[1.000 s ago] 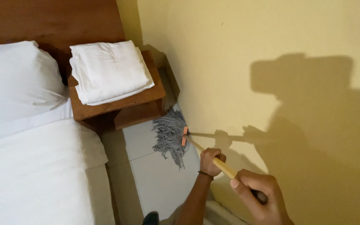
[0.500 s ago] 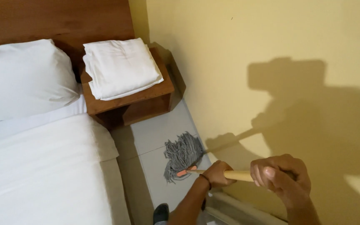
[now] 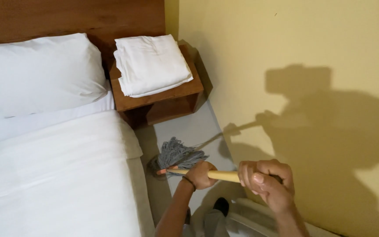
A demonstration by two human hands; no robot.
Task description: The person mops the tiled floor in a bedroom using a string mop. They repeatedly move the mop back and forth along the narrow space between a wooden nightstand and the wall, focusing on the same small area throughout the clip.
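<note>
left grip: left hand (image 3: 203, 174) clenched round the mop handle (image 3: 219, 175), low on the shaft, just behind the head; dark band on that wrist.
right grip: right hand (image 3: 266, 184) clenched round the same wooden handle further up, nearer the body; fingers wrapped fully, shaft end hidden under them.
mop: grey string mop head (image 3: 178, 156) just ahead of the left grip, strands splayed on the floor (image 3: 189, 129), orange collar where head meets shaft.
mop position: in the narrow strip between bed (image 3: 62, 175) and wall (image 3: 286, 52), short of the nightstand (image 3: 159, 98).
handling: my judgement: low hand steers, upper hand drives; shaft is nearly flat, so press down at the low grip to keep strands in contact.
risk: gap is tight; head is close to the bed's side panel left of the grip and the skirting right of it. Short strokes, keep strands off the sheet.
floor: smooth grey, tile-like; wet or dry cannot tell.
beyond the grip: wooden nightstand in the corner with folded white linen (image 3: 152, 66) on top, open shelf under it.
bed: white sheet, white pillow (image 3: 36, 74), wooden headboard (image 3: 66, 19).
room: yellow wall right of the grip, hard shadow of the person and handle cast on it; a dark shoe (image 3: 220, 206) below the hands.
</note>
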